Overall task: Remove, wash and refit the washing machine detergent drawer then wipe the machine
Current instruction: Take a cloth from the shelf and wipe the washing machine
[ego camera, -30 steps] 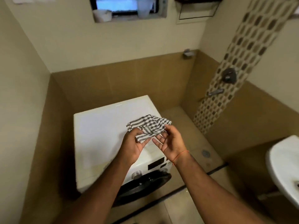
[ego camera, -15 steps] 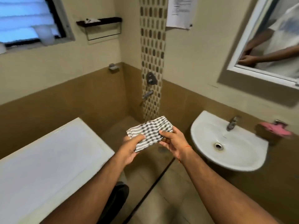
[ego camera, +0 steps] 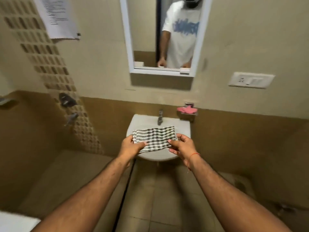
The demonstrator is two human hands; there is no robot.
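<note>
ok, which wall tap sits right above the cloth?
The basin tap, mounted on the sink directly behind the checked cloth; the other tap is on the mosaic strip, far left.

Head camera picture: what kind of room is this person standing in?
Most likely a small bathroom. A white sink with a tap hangs on the tiled wall, a mirror is above it, and a shower valve sits to the side. Both hands hold a checked cloth over the sink.
</note>
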